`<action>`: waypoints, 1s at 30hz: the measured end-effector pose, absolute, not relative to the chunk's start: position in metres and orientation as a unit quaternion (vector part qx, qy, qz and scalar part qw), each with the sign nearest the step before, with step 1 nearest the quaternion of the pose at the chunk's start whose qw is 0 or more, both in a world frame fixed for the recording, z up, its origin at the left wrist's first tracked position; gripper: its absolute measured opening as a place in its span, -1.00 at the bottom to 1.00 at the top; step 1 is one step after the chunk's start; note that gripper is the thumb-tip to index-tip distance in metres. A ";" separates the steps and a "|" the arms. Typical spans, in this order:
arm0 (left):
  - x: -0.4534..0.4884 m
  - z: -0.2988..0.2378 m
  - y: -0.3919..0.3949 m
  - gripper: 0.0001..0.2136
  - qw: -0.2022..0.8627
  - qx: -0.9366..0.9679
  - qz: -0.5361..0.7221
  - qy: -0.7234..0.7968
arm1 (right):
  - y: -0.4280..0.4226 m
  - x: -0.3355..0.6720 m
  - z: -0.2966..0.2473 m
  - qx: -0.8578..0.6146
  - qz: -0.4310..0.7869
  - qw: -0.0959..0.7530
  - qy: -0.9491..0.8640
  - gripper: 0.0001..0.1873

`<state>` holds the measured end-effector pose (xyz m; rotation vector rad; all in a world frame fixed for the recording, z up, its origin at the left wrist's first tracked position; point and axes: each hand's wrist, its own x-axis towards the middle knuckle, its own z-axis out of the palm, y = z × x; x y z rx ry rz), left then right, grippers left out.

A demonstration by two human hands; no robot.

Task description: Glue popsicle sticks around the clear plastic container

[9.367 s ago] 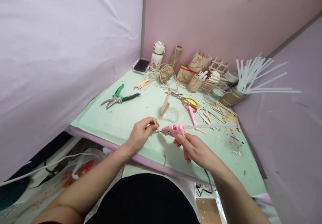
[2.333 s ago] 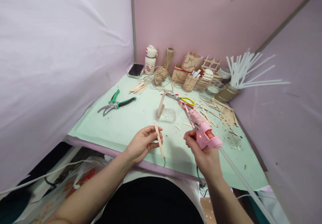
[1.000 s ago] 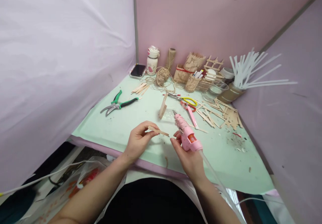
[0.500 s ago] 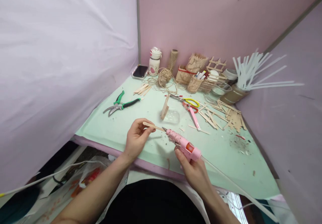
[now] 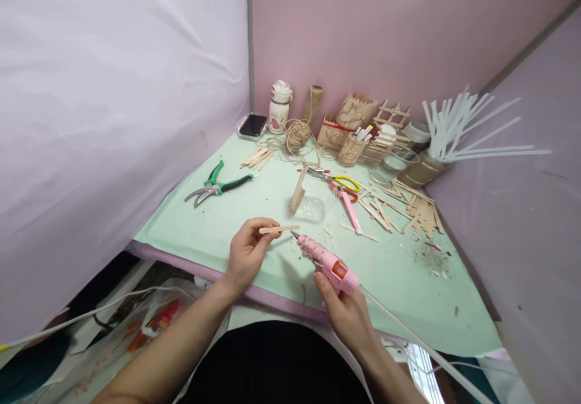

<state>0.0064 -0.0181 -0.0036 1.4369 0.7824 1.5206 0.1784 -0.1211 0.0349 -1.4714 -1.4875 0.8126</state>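
Observation:
Between thumb and fingers, my left hand (image 5: 249, 248) pinches a short wooden craft stick (image 5: 285, 229), held nearly level above the table. My right hand (image 5: 345, 310) is wrapped round the handle of a pink hot glue gun (image 5: 327, 263). The gun's metal nozzle points up and left, close to the stick's right end; whether they touch I cannot tell. A long white glue stick trails from the gun's back. Just beyond the hands, a small upright wooden piece (image 5: 298, 193) stands against a clear plastic box (image 5: 311, 208).
Pruning shears (image 5: 213, 189) lie at left. Yellow-handled scissors (image 5: 345, 182) and a pink cutter (image 5: 351, 212) are right of centre, near scattered craft sticks (image 5: 385, 210). Along the back stand a bottle (image 5: 279, 110), a phone (image 5: 253, 125), twine (image 5: 297, 136) and a holder of white glue sticks (image 5: 420, 169).
The craft stick has turned from sloping down to nearly level. The glue gun has shifted slightly left, and its nozzle now sits just below the stick's end.

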 end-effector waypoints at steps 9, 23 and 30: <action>0.004 -0.012 -0.023 -0.80 0.277 0.709 0.596 0.256 | -0.116 0.171 0.032 -0.651 0.262 0.466 -0.539 -0.58; 0.006 -0.005 -0.022 -0.93 0.195 0.751 0.520 0.357 | -0.106 0.189 0.056 -0.597 0.350 0.361 -0.624 -0.54; 0.006 -0.009 -0.024 -0.87 0.178 0.774 0.520 0.316 | -0.107 0.188 0.054 -0.592 0.338 0.339 -0.648 -0.54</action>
